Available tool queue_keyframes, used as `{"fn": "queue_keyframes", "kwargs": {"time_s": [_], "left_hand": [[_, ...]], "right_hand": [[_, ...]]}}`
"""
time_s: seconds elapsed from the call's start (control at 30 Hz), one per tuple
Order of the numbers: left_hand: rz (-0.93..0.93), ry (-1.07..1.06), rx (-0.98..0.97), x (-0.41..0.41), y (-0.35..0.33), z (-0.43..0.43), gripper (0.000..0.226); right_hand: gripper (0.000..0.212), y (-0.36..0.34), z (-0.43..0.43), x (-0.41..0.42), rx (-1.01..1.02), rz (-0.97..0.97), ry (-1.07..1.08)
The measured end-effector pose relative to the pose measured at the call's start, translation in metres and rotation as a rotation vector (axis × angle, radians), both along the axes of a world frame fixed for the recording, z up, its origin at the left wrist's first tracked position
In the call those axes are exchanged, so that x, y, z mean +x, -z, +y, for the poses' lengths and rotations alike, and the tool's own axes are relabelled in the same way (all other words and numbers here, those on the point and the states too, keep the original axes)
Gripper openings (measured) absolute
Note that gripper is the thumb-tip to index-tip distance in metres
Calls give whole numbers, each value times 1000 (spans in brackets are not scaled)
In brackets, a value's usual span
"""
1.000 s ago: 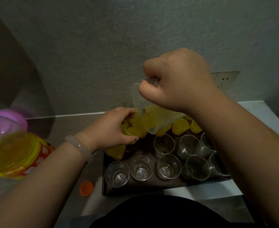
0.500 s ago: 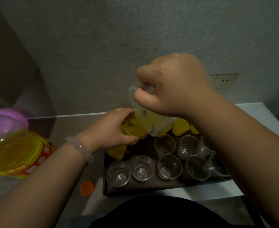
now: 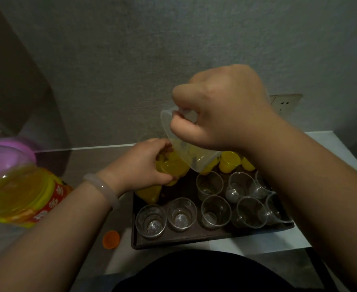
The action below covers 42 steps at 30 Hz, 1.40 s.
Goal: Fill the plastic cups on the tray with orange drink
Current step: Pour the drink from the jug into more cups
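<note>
Right grip: the right hand [image 3: 221, 110] is curled tight around the top of a clear jug [image 3: 194, 160]. Where the handle sits is hidden under the fingers.
Jug tilt: it leans spout-down to the left, so the orange drink pools at its low side, over the cup [image 3: 171, 168].
Left grip: the left hand [image 3: 144, 165] wraps its fingers and thumb round that cup. I judge this is to steady the light cup under the pour.
Where the cup is: at the far left of the tray [image 3: 194, 242], in the back rows, just under the jug's lip.
Progress: the full cups [image 3: 229, 163] stand at the back and the empty cups [image 3: 181, 213] fill the near rows, so roughly half remains by my reckoning.
Materials: the cups are thin, clear, round and tapered, likely easy to tip or squash. The tray is dark and flat with a low rim.
Nearby: a bottle [image 3: 24, 192] of orange drink stands at left on the worktop [image 3: 337, 148], its round orange cap [image 3: 111, 239] lying beside the tray, presumably left off for refilling the jug.
</note>
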<state>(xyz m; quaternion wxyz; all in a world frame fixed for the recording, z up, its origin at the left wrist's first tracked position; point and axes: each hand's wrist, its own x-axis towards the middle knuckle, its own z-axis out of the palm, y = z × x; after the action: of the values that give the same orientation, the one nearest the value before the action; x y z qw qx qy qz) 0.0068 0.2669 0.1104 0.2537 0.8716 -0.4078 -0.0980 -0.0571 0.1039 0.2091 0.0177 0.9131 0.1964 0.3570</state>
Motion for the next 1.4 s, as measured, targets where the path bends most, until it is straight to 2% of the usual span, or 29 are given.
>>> {"fn": "queue_keyframes", "kwargs": {"time_s": [0.13,0.3,0.57,0.83,1.2,1.4], "left_hand": [[-8,0,2,1,1,0,62],[16,7,-17,0,1,2,71],[2,20,32,1,4,2,79],[-22,173,151,-1,3,-8,84],[-110,321,379,14,15,-36,83],[-256,440,512,17,23,-41,81]], "right_hand": [[24,1,-1,-3,20,1,-32],[26,6,-12,-7,118,7,4],[27,28,-43,-21,626,49,195],[27,41,-74,-34,1091,-73,366],[28,68,-88,-35,1420,-121,416],[29,81,-91,-32,1560,-98,425]]}}
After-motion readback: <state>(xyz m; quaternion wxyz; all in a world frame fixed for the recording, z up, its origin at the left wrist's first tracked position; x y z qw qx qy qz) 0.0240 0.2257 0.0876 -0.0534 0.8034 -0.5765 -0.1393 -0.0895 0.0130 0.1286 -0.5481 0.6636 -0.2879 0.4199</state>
